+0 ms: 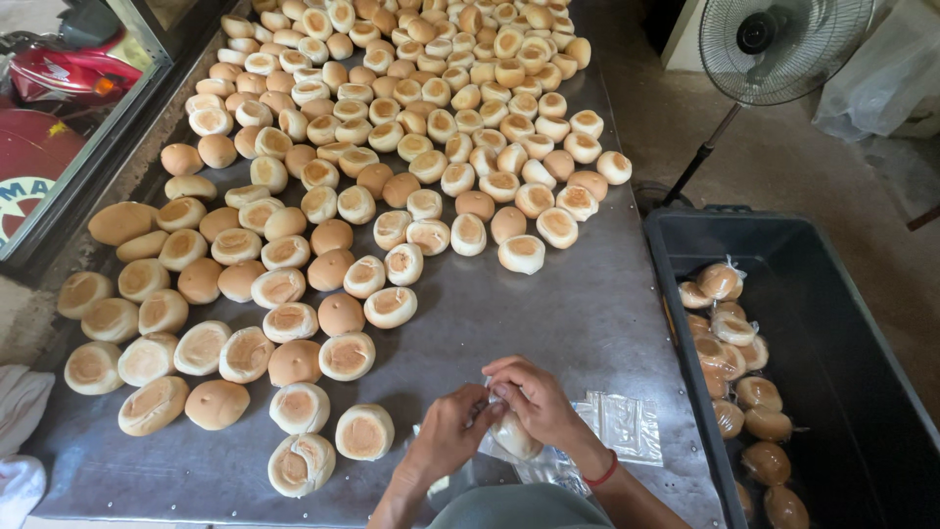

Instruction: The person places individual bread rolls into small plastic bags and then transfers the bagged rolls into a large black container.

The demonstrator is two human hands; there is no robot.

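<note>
My left hand [450, 429] and my right hand [539, 400] meet near the front edge of a steel table [578, 304]. Together they grip a bread bun in a clear plastic bag [513, 436], fingers pinched at the bag's top. A small stack of flat clear bags [627, 423] lies just right of my right hand. Several loose round buns [323, 235] cover the table's left and far parts, many bottom side up. The nearest loose bun [364, 431] lies left of my left hand.
A dark plastic bin [842, 372] stands right of the table and holds several bagged buns [729, 343]. Behind it on the floor is a pedestal fan [778, 39]. White cloth [20, 411] lies at the left edge. A glass panel [78, 127] borders the table's far left.
</note>
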